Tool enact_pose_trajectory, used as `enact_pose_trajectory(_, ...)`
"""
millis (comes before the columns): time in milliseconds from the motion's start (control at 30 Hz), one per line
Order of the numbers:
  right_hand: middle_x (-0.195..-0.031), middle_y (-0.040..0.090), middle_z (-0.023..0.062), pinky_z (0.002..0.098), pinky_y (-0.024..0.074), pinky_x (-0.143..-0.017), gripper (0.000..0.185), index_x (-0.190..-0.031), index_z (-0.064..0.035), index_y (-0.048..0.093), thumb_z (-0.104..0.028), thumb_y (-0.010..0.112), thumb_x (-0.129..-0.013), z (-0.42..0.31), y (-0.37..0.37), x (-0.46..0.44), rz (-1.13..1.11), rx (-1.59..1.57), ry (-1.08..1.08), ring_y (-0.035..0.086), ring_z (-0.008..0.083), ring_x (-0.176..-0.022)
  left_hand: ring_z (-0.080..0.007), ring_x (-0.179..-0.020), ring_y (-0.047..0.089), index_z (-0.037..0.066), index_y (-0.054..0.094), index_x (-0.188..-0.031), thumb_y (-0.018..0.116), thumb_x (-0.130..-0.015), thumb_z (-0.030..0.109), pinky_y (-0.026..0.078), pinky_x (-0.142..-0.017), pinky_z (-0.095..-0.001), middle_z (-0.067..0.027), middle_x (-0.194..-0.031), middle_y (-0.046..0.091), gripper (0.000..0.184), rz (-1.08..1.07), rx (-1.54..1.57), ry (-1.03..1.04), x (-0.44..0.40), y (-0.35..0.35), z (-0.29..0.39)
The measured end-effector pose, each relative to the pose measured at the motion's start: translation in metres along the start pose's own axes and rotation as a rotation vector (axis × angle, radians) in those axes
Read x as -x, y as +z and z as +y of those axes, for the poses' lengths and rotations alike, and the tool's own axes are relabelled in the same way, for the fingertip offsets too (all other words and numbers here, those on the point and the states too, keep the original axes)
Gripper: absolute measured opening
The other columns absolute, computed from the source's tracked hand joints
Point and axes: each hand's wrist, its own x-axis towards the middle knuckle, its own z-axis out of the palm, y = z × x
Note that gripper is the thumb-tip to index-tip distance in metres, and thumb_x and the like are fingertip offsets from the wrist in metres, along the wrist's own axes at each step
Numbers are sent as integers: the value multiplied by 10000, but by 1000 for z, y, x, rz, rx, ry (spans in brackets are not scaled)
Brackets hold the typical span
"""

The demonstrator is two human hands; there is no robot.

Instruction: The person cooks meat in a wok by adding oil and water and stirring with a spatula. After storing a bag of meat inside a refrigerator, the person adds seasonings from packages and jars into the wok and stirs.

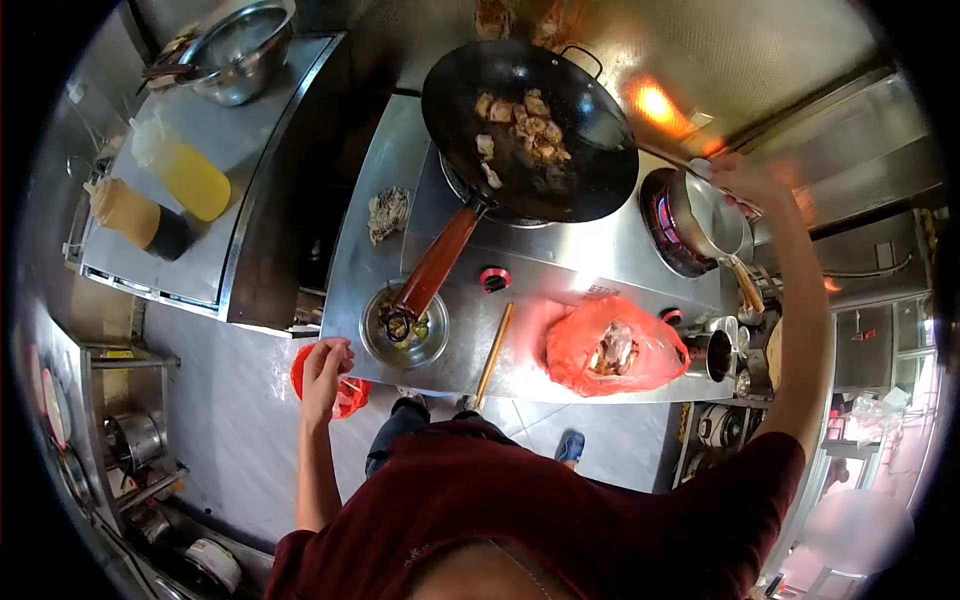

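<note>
A black wok (pixel 460 130) with a wooden handle (pixel 440 258) sits on the stove's left burner, browned chunks of food (pixel 530 122) lying in it. At the far right my right hand (pixel 740 185) is closed around the long thin handle of a ladle (pixel 605 130), its head over the wok's right side. That hand is above a smaller pan (pixel 700 215) on the lit right burner. My left hand (pixel 328 362) has its fingers curled together, with nothing seen in them. It hovers beside a metal bowl (pixel 437 345) and above a red bag (pixel 352 398).
A red plastic bag (pixel 570 365) with food inside rests on the counter's front right. A wooden stick (pixel 494 355) crosses the front edge. Scouring mesh (pixel 388 214) lies left of the wok. Squeeze bottles (pixel 195 180) and a steel basin (pixel 235 60) are on the left table.
</note>
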Motion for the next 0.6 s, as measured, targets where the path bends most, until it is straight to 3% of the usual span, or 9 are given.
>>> enact_pose_trajectory(67, -578, 476, 33, 303, 380, -402, 253, -902, -27, 599, -226, 564, -750, -4, -16, -4, -133, 193, 71, 480, 102, -495, -82, -677, 477, 9, 540, -919, 470, -890, 171, 396, -644, -209, -11, -765, 535, 178, 40, 17, -7, 5, -4, -2)
enact_pose_trajectory(133, -602, 510, 61, 301, 379, -394, 279, -895, 4, 587, -220, 578, -728, -26, 8, -6, -133, 233, 21, 496, 119, -489, -81, -676, 475, 9, 540, -917, 469, -891, 168, 397, -640, -208, -11, -763, 534, 176, 34, 25, -1, 5, -12, -6)
enact_pose_trajectory(200, -660, 553, 85, 315, 413, -411, 301, -913, -13, 586, -246, 596, -722, -1, 68, -85, -50, 102, -228, 537, 159, -528, -80, -678, 478, 11, 541, -918, 464, -893, 163, 399, -642, -210, -13, -761, 536, 173, 38, 38, -17, 3, -10, -7)
enact_pose_trajectory(267, -746, 605, 129, 367, 476, -521, 310, -964, -43, 572, -257, 589, -741, -29, 113, -85, 79, -5, -321, 601, 243, -641, -79, -678, 479, 12, 541, -919, 463, -893, 164, 400, -643, -209, -13, -758, 536, 173, 32, 34, -10, 2, -4, 0)
enact_pose_trajectory(367, -818, 618, 166, 419, 483, -652, 297, -1003, -80, 565, -266, 565, -772, -45, 110, -43, 444, 451, -486, 607, 317, -764, -72, -678, 472, 20, 542, -911, 470, -889, 172, 396, -648, -205, -6, -748, 518, 169, 7, 7, 29, -1, -7, 3)
enact_pose_trajectory(433, -855, 611, 184, 447, 463, -722, 293, -1005, -73, 554, -269, 547, -787, -48, 88, -2, 454, 557, -434, 592, 341, -830, -70, -676, 470, 19, 542, -905, 475, -888, 184, 396, -647, -208, -3, -744, 509, 179, 15, -5, 28, -5, -6, 8)
enact_pose_trajectory(467, -857, 610, 179, 456, 461, -700, 287, -1016, -94, 566, -255, 546, -780, -46, 72, 9, 414, 708, -402, 593, 334, -816, -70, -678, 471, 18, 542, -905, 475, -887, 185, 397, -646, -209, -3, -746, 509, 181, 11, 5, 25, -6, -7, 7)
enact_pose_trajectory(500, -719, 605, 140, 415, 472, -630, 265, -935, -75, 604, -286, 555, -782, -32, 58, 7, 455, 710, -594, 606, 275, -697, -70, -679, 472, 18, 543, -905, 476, -887, 187, 398, -644, -211, -4, -748, 509, 182, 8, 16, 25, -9, -9, 5)
enact_pose_trajectory(600, -551, 530, 83, 345, 438, -470, 342, -776, -35, 612, -373, 563, -784, -51, 18, 39, -175, 543, -150, 534, 187, -499, -73, -686, 478, 19, 543, -911, 477, -888, 193, 400, -644, -215, -6, -763, 521, 187, 5, 24, 15, -12, -12, 1)
